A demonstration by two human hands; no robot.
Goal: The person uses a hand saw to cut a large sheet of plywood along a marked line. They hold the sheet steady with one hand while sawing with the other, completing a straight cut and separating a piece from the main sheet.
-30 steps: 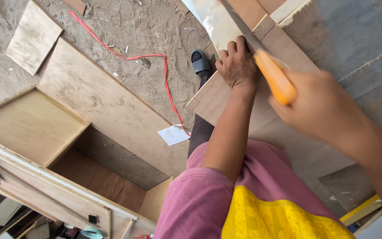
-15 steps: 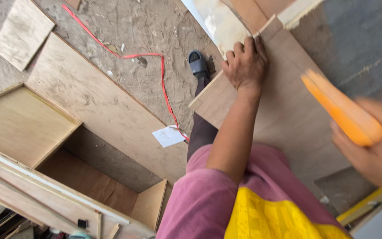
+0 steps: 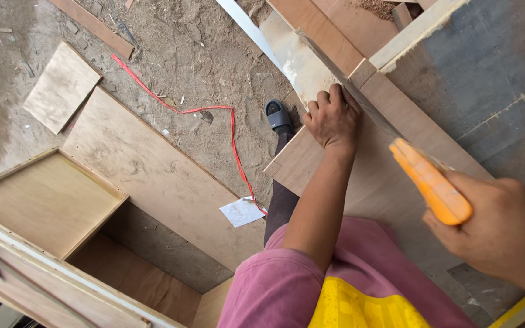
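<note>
My left hand (image 3: 333,118) presses flat on a brown plywood sheet (image 3: 384,182), fingers curled by its far edge. My right hand (image 3: 502,231) grips the orange handle of a hand saw (image 3: 431,181). The saw's grey blade runs up and left from the handle, passing close beside my left hand's fingers and across the sheet's edge. A strip of pale wood (image 3: 417,33) lies along the sheet's upper right side.
A sandy, sawdust-covered floor lies to the left with a red cord (image 3: 214,110), a white paper scrap (image 3: 242,212), a dark sandal (image 3: 277,115) and loose plywood offcuts (image 3: 62,88). An open wooden cabinet box (image 3: 50,200) stands at lower left.
The saw was drawn back to the right and has come forward again, with the blade now alongside my left hand. My left hand stayed planted on the sheet.
</note>
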